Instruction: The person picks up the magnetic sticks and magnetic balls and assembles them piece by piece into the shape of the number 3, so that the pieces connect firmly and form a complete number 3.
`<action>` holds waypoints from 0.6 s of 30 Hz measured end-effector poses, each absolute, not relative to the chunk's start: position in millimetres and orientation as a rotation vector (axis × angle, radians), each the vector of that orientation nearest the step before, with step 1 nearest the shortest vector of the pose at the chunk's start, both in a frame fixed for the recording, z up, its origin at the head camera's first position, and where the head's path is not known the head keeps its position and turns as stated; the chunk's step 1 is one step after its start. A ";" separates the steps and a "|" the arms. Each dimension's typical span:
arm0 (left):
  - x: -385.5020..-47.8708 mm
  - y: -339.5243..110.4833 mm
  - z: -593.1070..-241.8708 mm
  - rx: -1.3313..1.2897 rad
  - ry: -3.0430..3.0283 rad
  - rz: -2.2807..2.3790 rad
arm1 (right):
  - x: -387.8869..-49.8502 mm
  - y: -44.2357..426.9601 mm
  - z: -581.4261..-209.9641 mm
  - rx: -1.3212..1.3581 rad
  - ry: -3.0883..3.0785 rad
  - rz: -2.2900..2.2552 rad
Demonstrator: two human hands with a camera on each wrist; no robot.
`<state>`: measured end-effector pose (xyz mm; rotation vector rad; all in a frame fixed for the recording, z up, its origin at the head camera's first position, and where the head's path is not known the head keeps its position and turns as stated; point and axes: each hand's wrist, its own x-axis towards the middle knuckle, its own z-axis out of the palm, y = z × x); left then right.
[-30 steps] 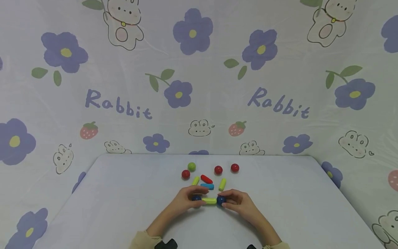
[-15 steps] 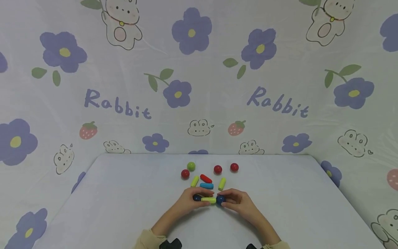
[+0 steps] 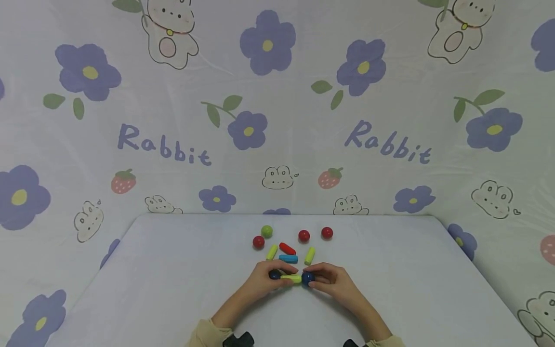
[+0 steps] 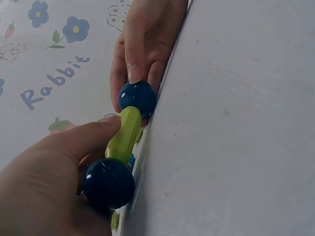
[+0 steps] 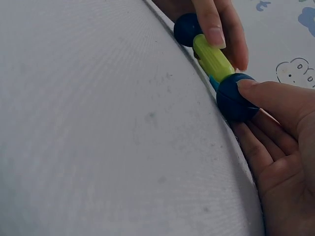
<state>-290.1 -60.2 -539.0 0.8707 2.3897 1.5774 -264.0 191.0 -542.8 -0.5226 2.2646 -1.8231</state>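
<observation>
A yellow-green rod [image 3: 291,278] joins two dark blue balls near the middle of the table. My left hand [image 3: 265,279] pinches the rod between thumb and fingers, and one blue ball [image 4: 109,183] sits at the rod's end by that palm. My right hand [image 3: 335,280] grips the other blue ball [image 3: 308,278], its thumb pressing the near side in the right wrist view. Both balls touch the rod's ends. Fingers partly cover the rod and the left ball. Just beyond the hands lies a blue rod [image 3: 288,259].
Behind the hands on the white table [image 3: 173,270] lie a red rod [image 3: 287,248] and two yellow-green rods, one left [image 3: 271,252] and one right [image 3: 310,255]. Farther back are a green ball [image 3: 267,231] and several red balls [image 3: 304,235]. A patterned cloth [image 3: 277,144] hangs behind.
My left hand has slid right, from around the left blue ball onto the yellow-green rod. The right hand keeps its hold on the other ball; little differs over the last half second.
</observation>
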 end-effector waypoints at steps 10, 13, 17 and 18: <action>-292.1 -59.9 -542.5 0.848 2.385 1.557 | -265.4 192.1 -545.5 -0.544 2.254 -1.823; -292.6 -59.8 -543.1 0.831 2.386 1.554 | -265.3 192.4 -546.0 -0.563 2.242 -1.837; -292.2 -59.8 -544.0 0.850 2.389 1.559 | -264.4 193.0 -546.4 -0.575 2.244 -1.857; -291.9 -59.9 -544.4 0.855 2.388 1.560 | -264.0 193.2 -546.4 -0.579 2.247 -1.864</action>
